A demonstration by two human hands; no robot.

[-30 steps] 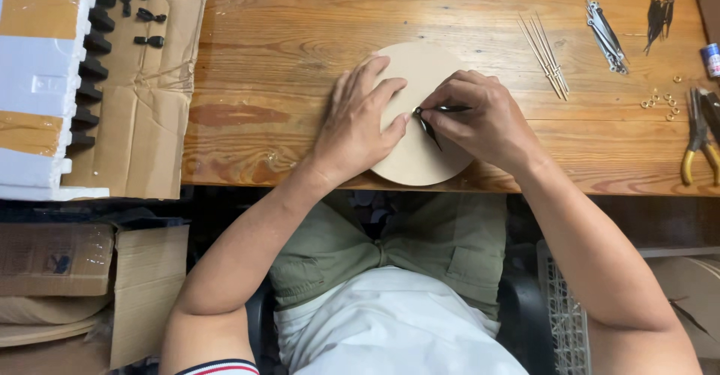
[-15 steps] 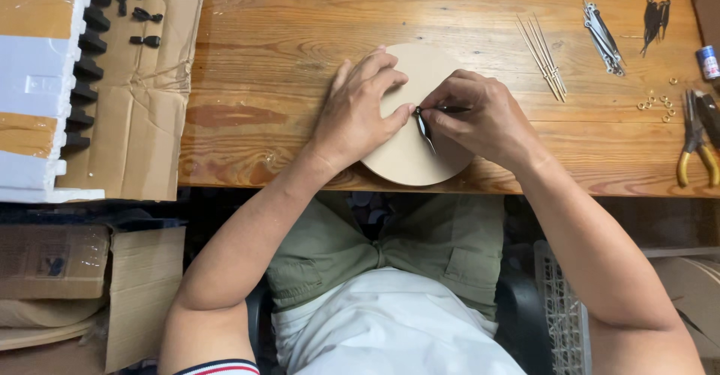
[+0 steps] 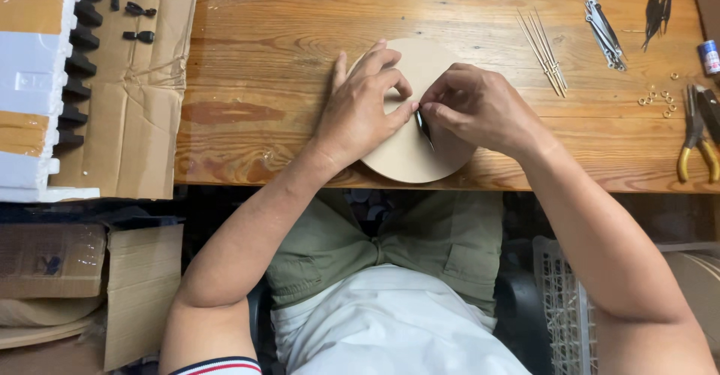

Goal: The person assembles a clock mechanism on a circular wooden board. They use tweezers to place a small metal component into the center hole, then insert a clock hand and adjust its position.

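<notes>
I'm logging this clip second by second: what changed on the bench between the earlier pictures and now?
Little changed. The left hand shifted slightly on the round tan disc, its fingers closing toward the right hand, which keeps pinching the thin dark tool. Disc, pliers and metal rods stayed put.

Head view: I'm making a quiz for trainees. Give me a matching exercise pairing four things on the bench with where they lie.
Things:
1. round disc
2. pliers
3. thin sticks
4. cardboard sheet

Places:
A. far right, by small rings
B. left end of table
C. under both hands
D. just right of the hands, toward the back

Pairs: 1-C, 2-A, 3-D, 4-B
</notes>
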